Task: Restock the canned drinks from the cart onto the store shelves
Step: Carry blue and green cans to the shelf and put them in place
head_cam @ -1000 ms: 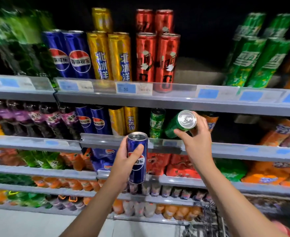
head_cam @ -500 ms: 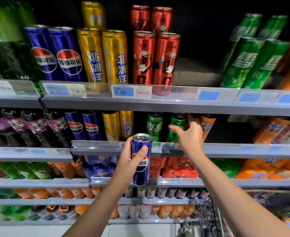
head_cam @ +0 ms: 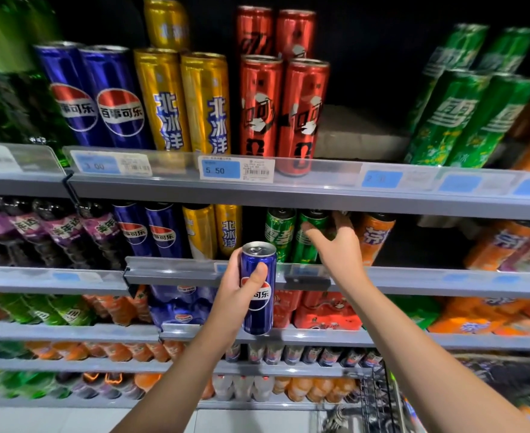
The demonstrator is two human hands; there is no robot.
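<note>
My left hand (head_cam: 237,300) has its grip clamped round a blue can (head_cam: 258,287), held upright in front of the second shelf (head_cam: 176,271). Up and to the right of that grip, my right hand (head_cam: 340,250) reaches over the shelf edge, its grip apart, fingers spread against a green can (head_cam: 309,237) standing there (whether they quite touch, I cannot tell). A wire cart (head_cam: 379,398) shows low on the right, well below both hands.
</note>
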